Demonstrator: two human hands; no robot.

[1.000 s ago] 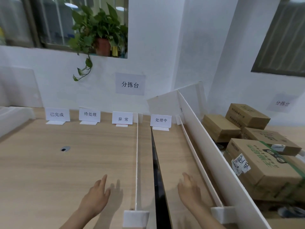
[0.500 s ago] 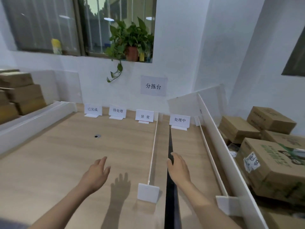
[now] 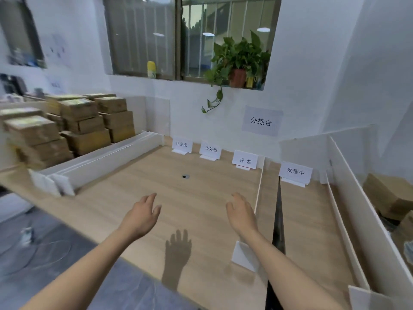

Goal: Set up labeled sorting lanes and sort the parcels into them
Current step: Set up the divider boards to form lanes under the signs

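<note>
— What was the biggest thing there?
— A wooden table (image 3: 201,198), with a dark gap running lengthwise right of its middle.
— Where were the parcels?
— Off the table. The parcels (image 3: 78,121), brown boxes, were stacked past its left edge. Other parcels (image 3: 388,195) lay past its right edge, behind a tall white board (image 3: 357,209).
— Any lanes?
— One thin divider (image 3: 259,186) stood on the table, running from far edge to near edge. Spare boards (image 3: 100,162) lay along the table's left edge.
— And the grips?
— Both were bare, hovering above the table's near half. The left grip (image 3: 140,217) had loose, spread fingers and held nothing. The right grip (image 3: 242,214) was the same.
— Labels?
— Four labels (image 3: 211,149) stood along the table's far edge.
</note>
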